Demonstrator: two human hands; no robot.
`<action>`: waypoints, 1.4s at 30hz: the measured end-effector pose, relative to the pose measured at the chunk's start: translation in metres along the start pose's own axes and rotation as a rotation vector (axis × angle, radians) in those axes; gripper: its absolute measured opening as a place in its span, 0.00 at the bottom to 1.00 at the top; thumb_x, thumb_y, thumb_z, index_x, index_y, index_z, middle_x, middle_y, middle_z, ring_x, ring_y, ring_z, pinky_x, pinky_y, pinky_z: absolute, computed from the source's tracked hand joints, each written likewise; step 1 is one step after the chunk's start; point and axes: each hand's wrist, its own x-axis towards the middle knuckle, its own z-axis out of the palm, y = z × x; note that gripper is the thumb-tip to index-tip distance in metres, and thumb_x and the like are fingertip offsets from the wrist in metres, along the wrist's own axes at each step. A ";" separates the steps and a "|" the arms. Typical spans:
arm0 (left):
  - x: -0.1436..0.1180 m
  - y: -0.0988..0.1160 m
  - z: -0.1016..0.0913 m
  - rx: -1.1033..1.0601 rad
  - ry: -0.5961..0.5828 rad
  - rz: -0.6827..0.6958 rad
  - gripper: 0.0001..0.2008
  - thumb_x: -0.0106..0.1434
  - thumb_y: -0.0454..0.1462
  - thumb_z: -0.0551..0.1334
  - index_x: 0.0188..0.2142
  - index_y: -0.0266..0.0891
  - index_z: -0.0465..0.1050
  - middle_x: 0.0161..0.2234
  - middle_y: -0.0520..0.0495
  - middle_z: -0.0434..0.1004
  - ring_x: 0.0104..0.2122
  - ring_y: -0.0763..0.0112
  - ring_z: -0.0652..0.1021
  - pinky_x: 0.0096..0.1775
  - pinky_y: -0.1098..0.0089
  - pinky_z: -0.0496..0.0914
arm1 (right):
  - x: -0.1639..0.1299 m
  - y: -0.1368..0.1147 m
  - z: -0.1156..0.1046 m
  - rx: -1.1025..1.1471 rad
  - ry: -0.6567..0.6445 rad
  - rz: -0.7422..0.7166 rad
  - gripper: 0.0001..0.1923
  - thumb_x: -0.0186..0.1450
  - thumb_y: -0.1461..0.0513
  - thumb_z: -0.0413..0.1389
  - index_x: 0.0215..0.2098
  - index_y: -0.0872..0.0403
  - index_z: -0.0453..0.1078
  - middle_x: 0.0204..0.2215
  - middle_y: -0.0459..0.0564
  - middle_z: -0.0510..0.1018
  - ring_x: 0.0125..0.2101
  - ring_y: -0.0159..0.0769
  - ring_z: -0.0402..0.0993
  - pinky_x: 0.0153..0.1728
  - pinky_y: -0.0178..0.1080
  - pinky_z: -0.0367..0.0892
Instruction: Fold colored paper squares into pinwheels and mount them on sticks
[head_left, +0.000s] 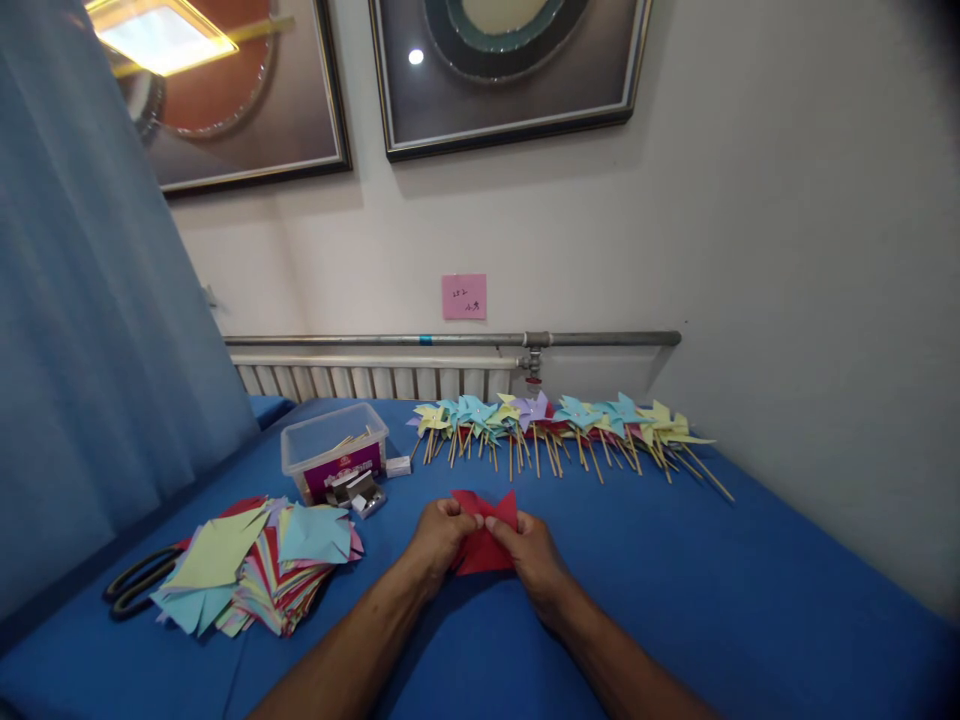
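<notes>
**Bare forearms, bare hands**

Two forearms enter from the bottom edge, both uncovered as far as the view reaches: no sleeve or cuff shows. The left hand [439,535] and right hand [534,550] wear no gloves. No ring, watch or bracelet shows on fingers or wrists. Fingernails are too small to judge.

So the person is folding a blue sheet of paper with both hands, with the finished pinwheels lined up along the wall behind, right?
Not quite: the paper is red, not blue, as the head view shows. The rest holds: the left hand and right hand both grip it, and the finished pinwheels lie in a row along the wall behind.
</notes>
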 end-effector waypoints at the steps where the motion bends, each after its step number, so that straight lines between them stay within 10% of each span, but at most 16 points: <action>1: -0.001 0.001 0.000 -0.012 -0.003 -0.005 0.15 0.39 0.40 0.73 0.21 0.37 0.69 0.18 0.52 0.72 0.18 0.74 0.69 0.25 0.72 0.60 | 0.001 0.001 0.000 0.013 -0.002 0.005 0.22 0.53 0.46 0.65 0.32 0.55 0.78 0.27 0.50 0.84 0.28 0.43 0.79 0.31 0.41 0.71; 21: 0.004 0.000 0.000 0.126 0.032 0.039 0.18 0.43 0.43 0.72 0.17 0.40 0.64 0.12 0.57 0.61 0.15 0.79 0.58 0.21 0.72 0.48 | 0.001 -0.005 -0.001 -0.017 0.087 0.011 0.14 0.55 0.50 0.63 0.26 0.53 0.74 0.22 0.46 0.80 0.22 0.37 0.73 0.25 0.37 0.65; 42: 0.007 -0.005 -0.003 -0.022 -0.010 0.017 0.14 0.40 0.40 0.73 0.20 0.36 0.70 0.18 0.51 0.72 0.18 0.74 0.70 0.26 0.71 0.62 | -0.004 -0.014 -0.001 0.105 -0.007 -0.009 0.20 0.55 0.45 0.65 0.29 0.53 0.73 0.23 0.46 0.80 0.25 0.39 0.74 0.29 0.39 0.67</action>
